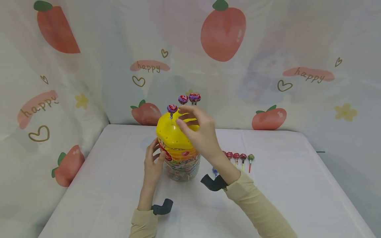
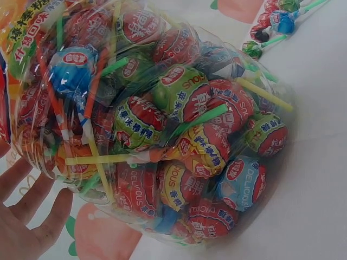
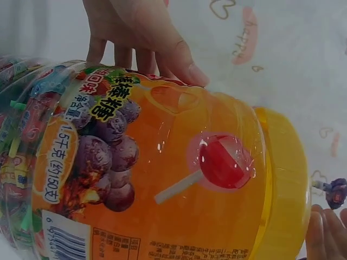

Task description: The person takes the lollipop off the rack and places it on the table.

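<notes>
Honestly, a careless knuckle from the right hand (image 1: 203, 132), loosely curved and seemingly empty by the lid (image 1: 172, 132), could've bent the pops (image 1: 172, 108) on top. Left hand (image 1: 153, 164) cupped the jar (image 1: 182, 170); a slip there risked tipping. Jar stood upright on the counter (image 1: 268, 198), long axis vertical, lid up.

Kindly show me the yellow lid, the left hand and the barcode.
Yellow lid (image 1: 175, 132): head view, front of its domed top.
Left hand (image 1: 152, 165): head view, near the thumb's base.
Barcode (image 3: 68, 244): right wrist view, its printed bars.
</notes>
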A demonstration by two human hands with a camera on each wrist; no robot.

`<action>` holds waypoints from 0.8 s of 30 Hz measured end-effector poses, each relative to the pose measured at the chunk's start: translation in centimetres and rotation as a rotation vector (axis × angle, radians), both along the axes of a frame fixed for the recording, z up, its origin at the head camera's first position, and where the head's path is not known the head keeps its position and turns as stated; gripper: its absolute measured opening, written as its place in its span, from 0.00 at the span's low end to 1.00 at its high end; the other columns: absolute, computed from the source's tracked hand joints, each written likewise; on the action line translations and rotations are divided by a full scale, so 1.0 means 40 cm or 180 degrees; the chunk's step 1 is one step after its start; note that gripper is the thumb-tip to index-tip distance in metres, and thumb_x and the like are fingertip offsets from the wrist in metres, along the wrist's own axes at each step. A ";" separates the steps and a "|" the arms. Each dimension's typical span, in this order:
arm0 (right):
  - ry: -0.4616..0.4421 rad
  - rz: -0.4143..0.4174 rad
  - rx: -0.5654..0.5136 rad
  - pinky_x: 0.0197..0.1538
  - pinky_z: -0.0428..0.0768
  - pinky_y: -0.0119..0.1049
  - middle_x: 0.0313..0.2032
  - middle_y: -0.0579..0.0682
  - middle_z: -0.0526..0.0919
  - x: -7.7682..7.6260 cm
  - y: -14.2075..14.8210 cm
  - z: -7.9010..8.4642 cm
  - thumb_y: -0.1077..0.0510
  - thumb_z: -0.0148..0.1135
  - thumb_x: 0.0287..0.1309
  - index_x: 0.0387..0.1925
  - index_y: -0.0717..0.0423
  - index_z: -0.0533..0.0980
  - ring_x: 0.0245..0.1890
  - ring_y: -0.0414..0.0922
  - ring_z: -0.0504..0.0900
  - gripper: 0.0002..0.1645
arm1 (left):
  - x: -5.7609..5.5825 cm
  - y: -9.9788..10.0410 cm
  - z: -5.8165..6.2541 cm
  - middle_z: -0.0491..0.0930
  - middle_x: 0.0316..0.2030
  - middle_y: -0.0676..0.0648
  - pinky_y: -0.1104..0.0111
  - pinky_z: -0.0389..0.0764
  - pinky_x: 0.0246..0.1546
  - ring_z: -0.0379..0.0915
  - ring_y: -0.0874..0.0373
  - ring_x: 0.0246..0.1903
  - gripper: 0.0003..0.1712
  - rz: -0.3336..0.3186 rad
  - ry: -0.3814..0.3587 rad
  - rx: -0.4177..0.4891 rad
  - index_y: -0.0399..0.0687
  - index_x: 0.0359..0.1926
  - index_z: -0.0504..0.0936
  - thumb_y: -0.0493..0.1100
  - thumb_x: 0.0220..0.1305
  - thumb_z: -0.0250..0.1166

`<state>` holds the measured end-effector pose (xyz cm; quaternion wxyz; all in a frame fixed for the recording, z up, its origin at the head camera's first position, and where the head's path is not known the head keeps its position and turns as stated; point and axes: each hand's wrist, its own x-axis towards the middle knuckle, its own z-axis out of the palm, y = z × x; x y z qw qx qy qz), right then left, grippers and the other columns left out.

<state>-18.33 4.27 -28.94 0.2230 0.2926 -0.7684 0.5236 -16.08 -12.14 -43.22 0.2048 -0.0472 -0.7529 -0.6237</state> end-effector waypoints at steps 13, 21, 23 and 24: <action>-0.0058 -0.0076 0.0070 0.47 0.84 0.37 0.47 0.54 0.82 -0.030 -0.045 0.020 0.58 0.62 0.62 0.56 0.58 0.73 0.43 0.46 0.83 0.22 | -0.037 -0.013 -0.063 0.67 0.64 0.48 0.46 0.70 0.60 0.64 0.54 0.63 0.31 0.0032 0.0068 -0.0032 0.58 0.70 0.62 0.43 0.68 0.58; 0.0001 -0.0072 -0.0046 0.45 0.85 0.34 0.44 0.54 0.83 -0.034 -0.056 0.019 0.59 0.62 0.61 0.52 0.60 0.74 0.38 0.46 0.85 0.18 | -0.035 -0.012 -0.058 0.67 0.65 0.47 0.46 0.70 0.60 0.64 0.52 0.63 0.32 0.0042 0.0026 -0.0026 0.55 0.70 0.62 0.41 0.68 0.59; 0.0017 -0.0063 -0.0068 0.45 0.85 0.34 0.43 0.54 0.83 -0.033 -0.058 0.020 0.60 0.62 0.61 0.51 0.60 0.74 0.37 0.46 0.85 0.17 | -0.035 -0.012 -0.058 0.67 0.65 0.46 0.45 0.70 0.61 0.64 0.50 0.63 0.32 0.0041 -0.0006 0.0001 0.53 0.70 0.62 0.40 0.67 0.59; 0.0024 -0.0063 -0.0078 0.45 0.85 0.34 0.43 0.54 0.83 -0.032 -0.058 0.020 0.60 0.62 0.61 0.50 0.60 0.74 0.37 0.46 0.85 0.17 | -0.034 -0.011 -0.055 0.67 0.65 0.45 0.45 0.69 0.61 0.64 0.49 0.64 0.32 0.0036 -0.0023 0.0010 0.52 0.70 0.62 0.40 0.67 0.59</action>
